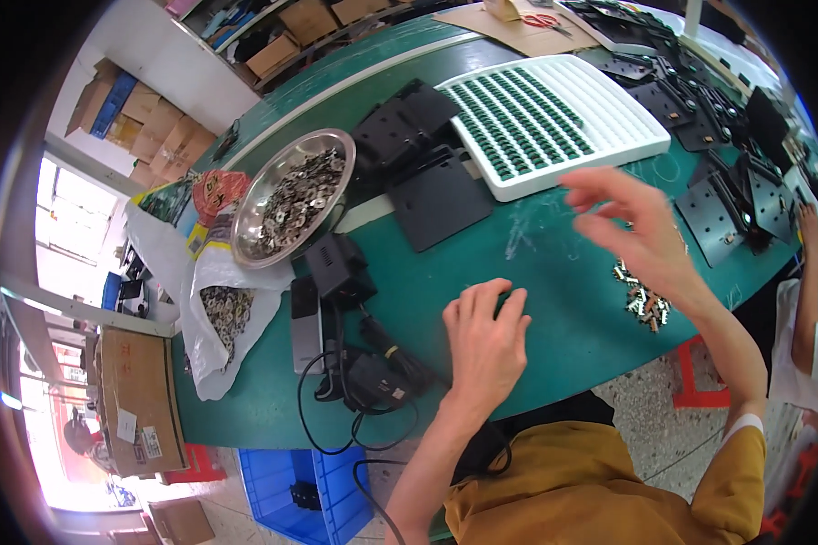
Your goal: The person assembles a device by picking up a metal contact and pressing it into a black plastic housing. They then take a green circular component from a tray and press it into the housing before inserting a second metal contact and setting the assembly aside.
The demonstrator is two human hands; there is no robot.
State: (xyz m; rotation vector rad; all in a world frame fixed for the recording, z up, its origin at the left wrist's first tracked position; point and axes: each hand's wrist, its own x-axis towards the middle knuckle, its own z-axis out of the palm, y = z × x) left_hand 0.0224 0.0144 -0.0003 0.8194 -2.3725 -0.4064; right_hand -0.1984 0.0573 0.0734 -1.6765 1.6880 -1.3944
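Observation:
My left hand (487,341) is low over the green table, fingers curled down and drawn together. A small dark bit shows between its fingertips, too little to name. My right hand (634,232) is raised, thumb and forefinger apart with nothing seen between them. Beneath its wrist lies a pile of small metal parts (647,307), partly hidden by the arm. Beyond both hands stands a white slotted tray (629,102); rows of small dark green pieces (518,118) fill its left and middle, while the slots at the right are bare.
At left are a steel bowl of small metal pieces (245,238), a white bag (200,359) and a black power adapter (373,381) with loose cables. Flat black plates (441,202) lie beside the tray; more (718,218) are piled right, near another person's hand (809,227).

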